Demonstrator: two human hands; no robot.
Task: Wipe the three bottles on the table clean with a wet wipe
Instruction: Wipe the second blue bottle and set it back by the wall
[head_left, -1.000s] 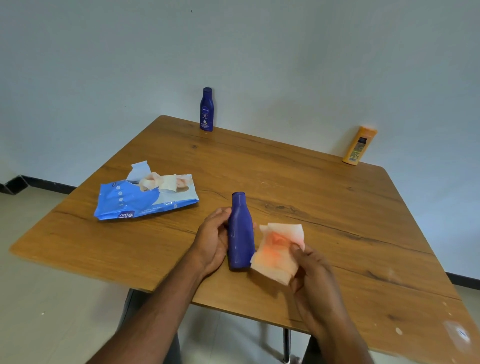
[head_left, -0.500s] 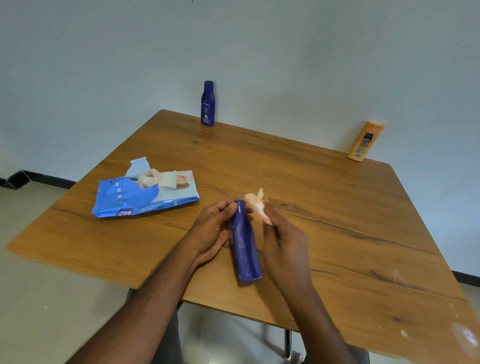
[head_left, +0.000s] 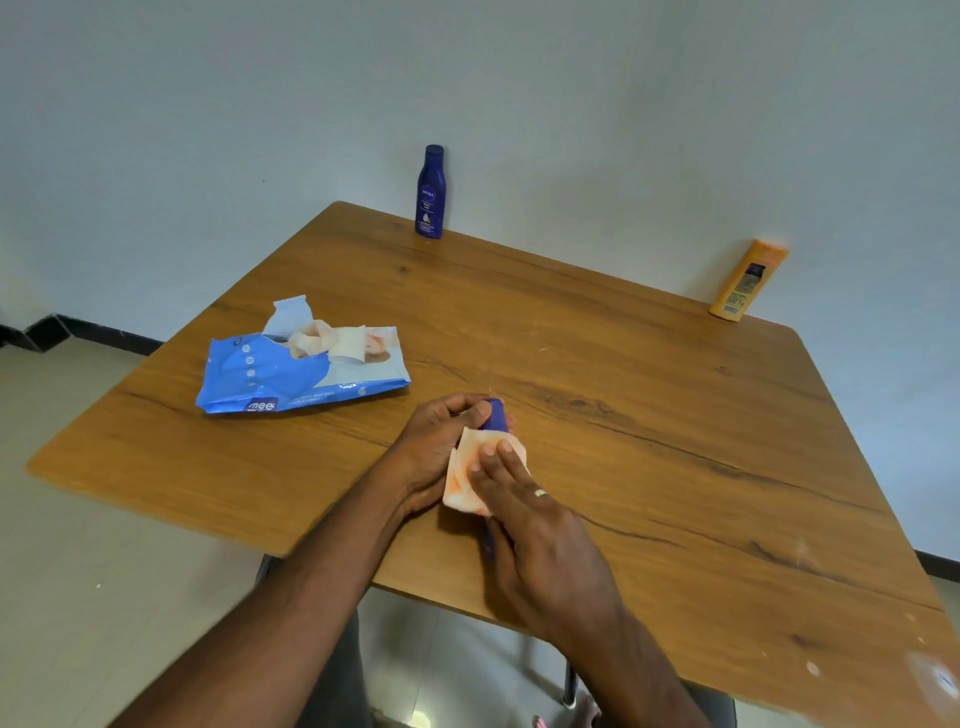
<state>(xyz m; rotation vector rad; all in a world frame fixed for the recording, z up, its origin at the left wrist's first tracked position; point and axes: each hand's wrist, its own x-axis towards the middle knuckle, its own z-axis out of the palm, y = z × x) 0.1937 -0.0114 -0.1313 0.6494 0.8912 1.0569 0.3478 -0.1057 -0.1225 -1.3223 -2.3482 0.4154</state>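
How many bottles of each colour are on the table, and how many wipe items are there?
Dark blue bottles: 2, one standing at the far edge, one lying in the hands
Orange bottle: 1
Wet wipe in use: 1
Blue wipes pack: 1
Total: 5

On the table (head_left: 649, 415), the wipes pack (head_left: 301, 371) lies left, two bottles (head_left: 431, 192) (head_left: 748, 278) stand at the far edge.
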